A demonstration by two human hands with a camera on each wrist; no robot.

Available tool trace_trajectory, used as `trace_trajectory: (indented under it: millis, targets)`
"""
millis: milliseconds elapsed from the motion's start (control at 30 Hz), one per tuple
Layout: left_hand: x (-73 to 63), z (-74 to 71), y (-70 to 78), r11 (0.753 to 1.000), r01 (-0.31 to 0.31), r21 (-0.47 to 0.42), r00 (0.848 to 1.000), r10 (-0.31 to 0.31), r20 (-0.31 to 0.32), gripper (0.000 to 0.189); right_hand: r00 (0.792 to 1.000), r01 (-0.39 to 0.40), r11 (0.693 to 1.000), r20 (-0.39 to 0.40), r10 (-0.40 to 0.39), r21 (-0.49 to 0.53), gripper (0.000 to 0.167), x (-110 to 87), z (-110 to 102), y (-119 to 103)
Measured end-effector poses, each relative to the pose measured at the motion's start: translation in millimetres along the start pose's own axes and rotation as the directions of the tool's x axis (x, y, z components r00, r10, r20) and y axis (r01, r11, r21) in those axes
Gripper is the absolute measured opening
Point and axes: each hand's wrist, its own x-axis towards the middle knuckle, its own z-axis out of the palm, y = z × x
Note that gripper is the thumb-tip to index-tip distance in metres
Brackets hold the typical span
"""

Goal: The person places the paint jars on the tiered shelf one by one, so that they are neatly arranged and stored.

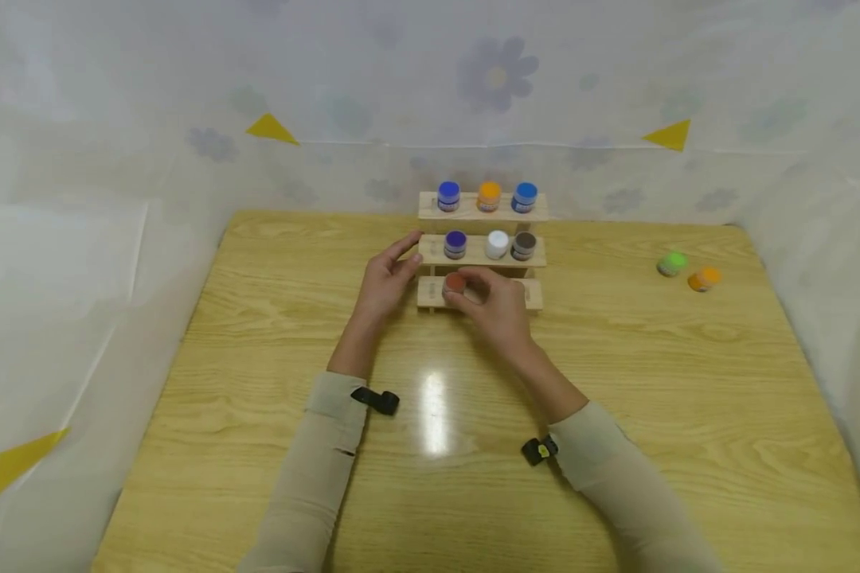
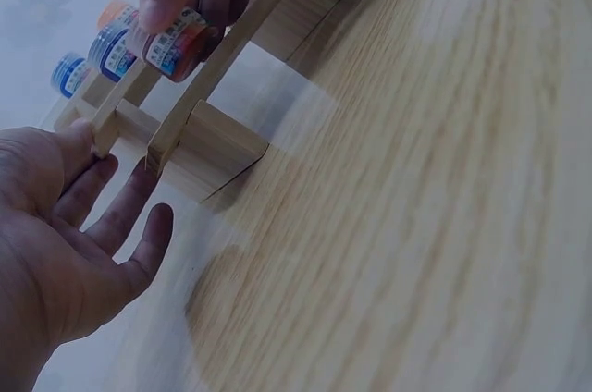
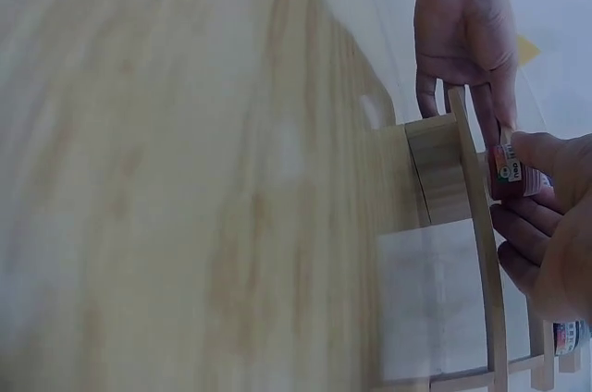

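Observation:
My right hand (image 1: 500, 314) pinches a small paint jar (image 1: 455, 282) with a reddish-brown lid between thumb and fingers. The jar is at the left part of the bottom step of a three-step wooden rack (image 1: 430, 297); whether it touches the step, I cannot tell. At the rack's left end, my left hand (image 1: 385, 282) touches the wood with fairly straight, spread fingers. In the left wrist view, fingertips (image 2: 148, 175) lie against the step ends. The middle step bears a purple jar (image 1: 455, 244), a white jar (image 1: 497, 244) and a dark brown jar (image 1: 523, 245).
On the top step stand a violet-blue jar (image 1: 448, 196), an orange jar (image 1: 489, 196) and a blue jar (image 1: 524, 196). Off to the right, a green-lidded jar (image 1: 672, 263) and an orange-lidded jar (image 1: 705, 278) are on the wooden table (image 1: 616, 358). A pale flowered sheet (image 1: 373, 95) hangs behind.

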Motion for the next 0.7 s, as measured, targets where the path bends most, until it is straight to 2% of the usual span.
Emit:
trace_trajectory:
  millis: [433,700]
  targets:
    - [-0.1,1.3,0.1,1.0,-0.016,-0.002,1.0,0.016,0.002,0.047,1.0,-0.023,1.0,-0.004,0.023,-0.005,0.049,-3.9,1.3,3.0]
    - [0.1,0.6,0.6,1.0,0.001,-0.021,1.0,-0.001,0.0,0.047,0.995,-0.077,0.994,-0.054,0.081,0.074,0.049,-15.9,-21.5,16.8]
